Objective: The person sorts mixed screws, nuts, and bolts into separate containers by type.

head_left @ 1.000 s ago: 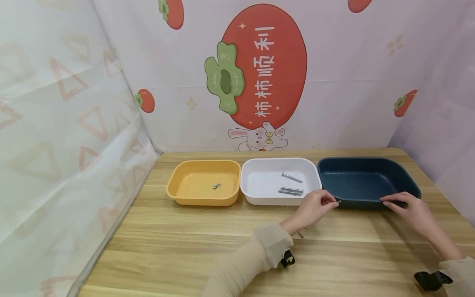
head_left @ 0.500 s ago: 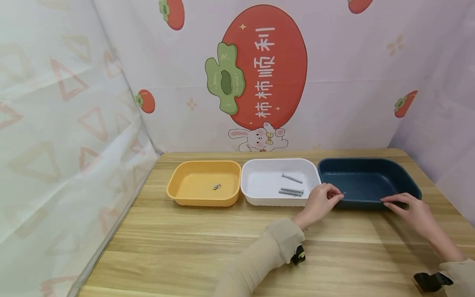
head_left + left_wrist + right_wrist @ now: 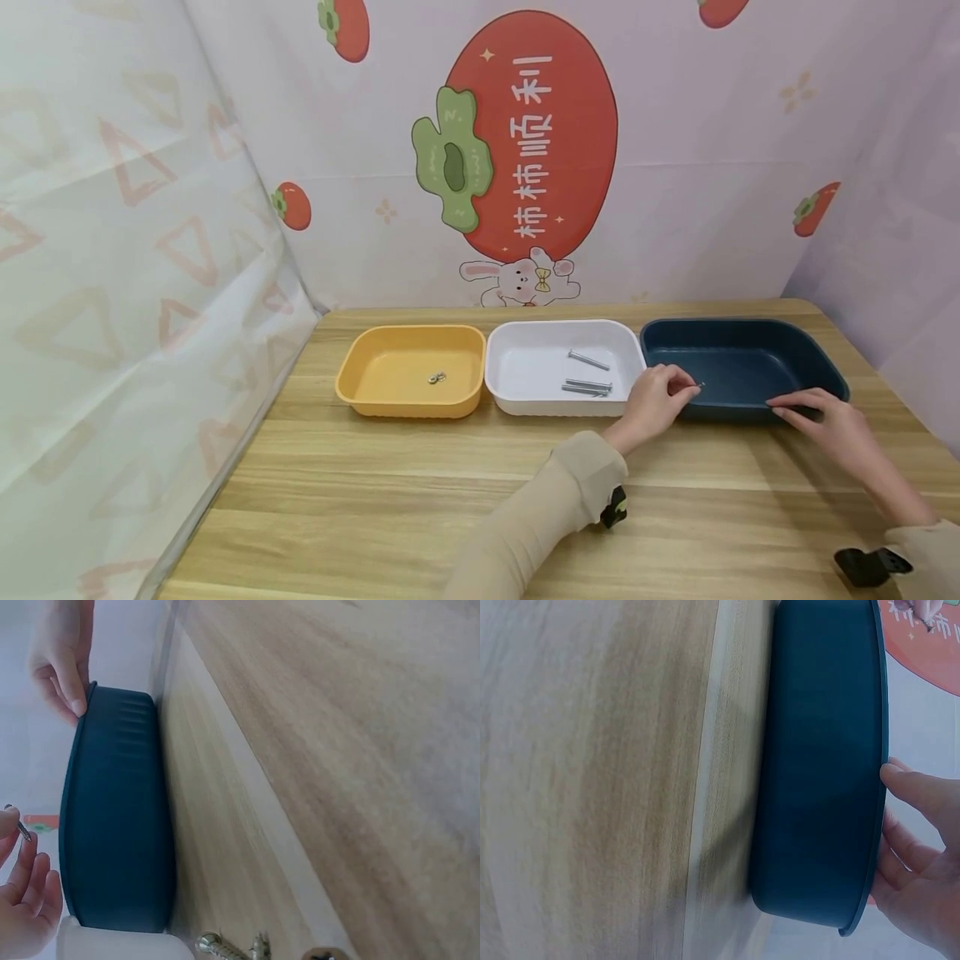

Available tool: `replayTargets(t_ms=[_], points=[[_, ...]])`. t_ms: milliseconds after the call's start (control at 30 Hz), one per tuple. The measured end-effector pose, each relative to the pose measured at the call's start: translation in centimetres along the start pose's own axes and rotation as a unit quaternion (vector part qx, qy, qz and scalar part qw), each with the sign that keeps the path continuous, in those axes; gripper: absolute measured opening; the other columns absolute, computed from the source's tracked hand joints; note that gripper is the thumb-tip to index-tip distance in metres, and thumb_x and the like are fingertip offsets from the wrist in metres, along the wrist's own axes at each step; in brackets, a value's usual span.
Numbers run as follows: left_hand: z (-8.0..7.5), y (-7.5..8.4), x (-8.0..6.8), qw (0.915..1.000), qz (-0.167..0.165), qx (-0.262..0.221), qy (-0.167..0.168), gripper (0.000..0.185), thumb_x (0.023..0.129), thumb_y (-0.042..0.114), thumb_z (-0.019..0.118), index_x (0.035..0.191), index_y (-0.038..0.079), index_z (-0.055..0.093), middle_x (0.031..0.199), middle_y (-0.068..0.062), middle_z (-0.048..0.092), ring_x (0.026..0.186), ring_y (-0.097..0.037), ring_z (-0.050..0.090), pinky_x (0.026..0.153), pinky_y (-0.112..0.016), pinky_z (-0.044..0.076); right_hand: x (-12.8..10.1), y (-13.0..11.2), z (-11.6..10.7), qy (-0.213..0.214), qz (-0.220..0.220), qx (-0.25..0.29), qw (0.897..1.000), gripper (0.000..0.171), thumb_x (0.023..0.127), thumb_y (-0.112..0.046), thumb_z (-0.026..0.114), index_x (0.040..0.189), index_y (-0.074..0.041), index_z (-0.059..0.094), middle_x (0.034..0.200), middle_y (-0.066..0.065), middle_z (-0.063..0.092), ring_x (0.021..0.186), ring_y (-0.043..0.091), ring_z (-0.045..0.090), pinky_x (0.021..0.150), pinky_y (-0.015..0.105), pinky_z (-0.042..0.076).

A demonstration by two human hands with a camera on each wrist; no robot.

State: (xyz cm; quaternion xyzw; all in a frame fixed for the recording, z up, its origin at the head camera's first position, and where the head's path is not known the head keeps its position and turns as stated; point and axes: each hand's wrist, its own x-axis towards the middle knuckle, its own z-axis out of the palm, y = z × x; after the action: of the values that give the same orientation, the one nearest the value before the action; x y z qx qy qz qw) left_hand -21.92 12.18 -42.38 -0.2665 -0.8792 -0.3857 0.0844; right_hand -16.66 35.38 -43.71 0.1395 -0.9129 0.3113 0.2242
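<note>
Thumb and fingers of my left hand (image 3: 654,404) pinch a small screw (image 3: 25,831), held over the near left part of the dark blue tray (image 3: 738,410). The screw's pointed end sticks out past the fingertips in the left wrist view. At the right of the same tray, my right hand (image 3: 836,429) grips the front rim, thumb (image 3: 904,780) on the outside and the other fingers behind the wall. Nothing shows lying on the visible floor of the blue tray.
Left of the blue tray stands a white tray (image 3: 525,407) with several long bolts (image 3: 588,360). Further left, a yellow tray (image 3: 408,408) holds small metal nuts or washers (image 3: 437,377). Loose screws (image 3: 217,946) lie on the wooden table (image 3: 360,517) below the left hand.
My left hand has moved right and away from me with the screw, from the front of the blue tray to over its near left part. The right hand has stayed on the rim.
</note>
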Motion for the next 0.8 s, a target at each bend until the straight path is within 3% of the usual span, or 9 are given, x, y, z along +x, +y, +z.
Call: replayTargets(t_ms=[100, 333, 433, 533, 700, 800], points=[[0.1, -0.1, 0.1, 1.0000, -0.003, 0.000, -0.005, 0.010, 0.085, 0.024, 0.059, 0.085, 0.015, 0.063, 0.077, 0.010, 0.054, 0.067, 0.005, 0.042, 0.059, -0.002, 0.029, 0.0, 0.7, 0.1, 0.000, -0.008, 0.008, 1.000, 0.010, 0.076, -0.003, 0.066, 0.085, -0.009, 0.067, 0.089, -0.030, 0.044, 0.085, -0.022, 0.034, 0.064, 0.005, 0.028], [0.3, -0.3, 0.3, 0.9998, 0.002, 0.018, -0.010, 0.010, 0.085, 0.025, 0.059, 0.086, 0.017, 0.064, 0.076, 0.010, 0.054, 0.067, 0.004, 0.041, 0.058, -0.003, 0.028, -0.6, 6.2, 1.9, 0.006, -0.009, -0.024, 1.000, 0.024, 0.076, -0.006, 0.068, 0.088, -0.026, 0.066, 0.091, -0.028, 0.045, 0.087, -0.020, 0.035, 0.068, 0.003, 0.027], [0.5, -0.4, 0.4, 0.9997, 0.003, 0.020, -0.012, 0.010, 0.085, 0.025, 0.059, 0.086, 0.017, 0.064, 0.075, 0.011, 0.052, 0.066, 0.004, 0.040, 0.057, -0.004, 0.028, -0.7, 7.3, 2.2, 0.007, -0.013, -0.023, 1.000, 0.025, 0.077, -0.008, 0.067, 0.089, -0.029, 0.065, 0.092, -0.028, 0.046, 0.087, -0.019, 0.035, 0.069, 0.003, 0.026], [0.6, -0.5, 0.5, 0.9997, 0.005, 0.018, -0.013, 0.010, 0.085, 0.025, 0.058, 0.086, 0.017, 0.064, 0.074, 0.010, 0.052, 0.066, 0.004, 0.040, 0.057, -0.004, 0.028, -0.6, 6.5, 2.0, 0.011, -0.015, -0.025, 1.000, 0.025, 0.076, -0.007, 0.068, 0.088, -0.028, 0.065, 0.091, -0.027, 0.046, 0.087, -0.020, 0.035, 0.069, 0.003, 0.026], [0.8, -0.5, 0.6, 0.9997, 0.006, 0.023, -0.009, 0.010, 0.085, 0.025, 0.059, 0.086, 0.017, 0.064, 0.074, 0.010, 0.052, 0.066, 0.004, 0.040, 0.057, -0.004, 0.028, -0.2, 2.7, 1.0, 0.012, -0.010, 0.001, 1.000, 0.015, 0.075, -0.005, 0.068, 0.084, -0.017, 0.067, 0.087, -0.021, 0.050, 0.085, -0.022, 0.035, 0.066, 0.004, 0.028], [0.8, -0.5, 0.6, 0.9996, 0.007, 0.027, -0.008, 0.011, 0.085, 0.026, 0.059, 0.089, 0.017, 0.064, 0.076, 0.010, 0.052, 0.066, 0.004, 0.042, 0.057, -0.003, 0.029, 0.0, 0.6, 0.4, 0.012, -0.012, 0.006, 1.000, 0.010, 0.076, -0.004, 0.067, 0.083, -0.011, 0.067, 0.087, -0.025, 0.048, 0.085, -0.023, 0.035, 0.065, 0.005, 0.028]])
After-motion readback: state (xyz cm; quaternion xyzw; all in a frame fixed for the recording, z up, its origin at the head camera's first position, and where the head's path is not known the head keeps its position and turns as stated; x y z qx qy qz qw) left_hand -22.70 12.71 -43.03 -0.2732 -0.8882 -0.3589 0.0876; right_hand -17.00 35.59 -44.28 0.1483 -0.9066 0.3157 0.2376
